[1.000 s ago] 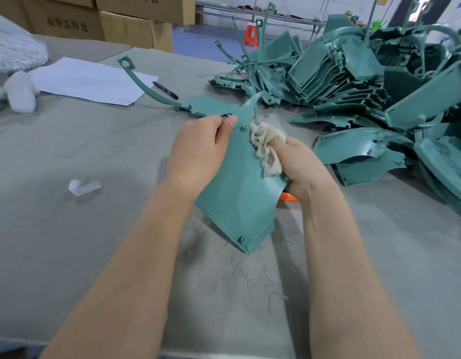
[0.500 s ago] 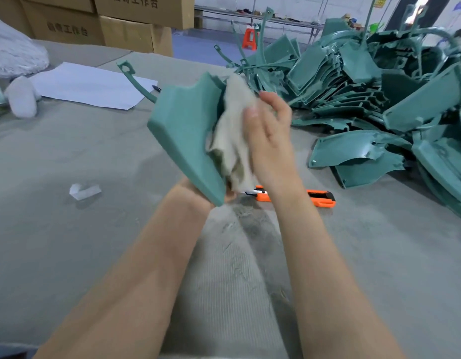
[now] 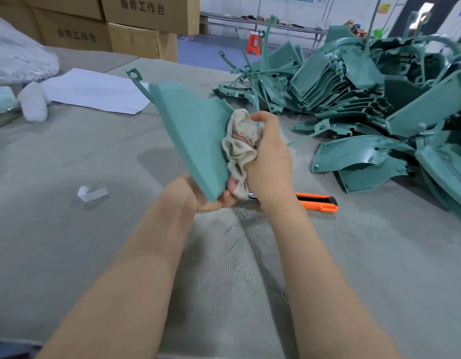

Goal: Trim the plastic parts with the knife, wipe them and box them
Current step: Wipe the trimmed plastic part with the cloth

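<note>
Head view. The held plastic part (image 3: 193,130) is raised off the worktop (image 3: 94,242), roughly over its middle, and tilted. Its lower corner is seated in the left hand (image 3: 190,195).

Risks, as judged:
- The part is supported at one corner only. If pressure from the cloth (image 3: 239,149) is applied high up, it could be levered out of the grip and dropped.
- The long thin arm at the part's far end could be bent or snapped in such a fall.
- The knife (image 3: 317,202) lies on the worktop just behind the right wrist. It could be brushed when the hand is lowered. Whether the blade is extended cannot be told.
- The boxing container is not identified. Cardboard boxes (image 3: 136,24) are stacked past the far left edge.

Fingers:
- Left hand: the fingers (image 3: 228,199) are curled up round the bottom corner of the part, gripping it from below.
- Right hand (image 3: 268,161): the fingers (image 3: 265,117) are curled tightly round the bunched cloth, which is pressed against the part's right-hand face. No spread is seen.

More plastic parts are heaped in a pile (image 3: 366,99) toward the far right corner.
</note>
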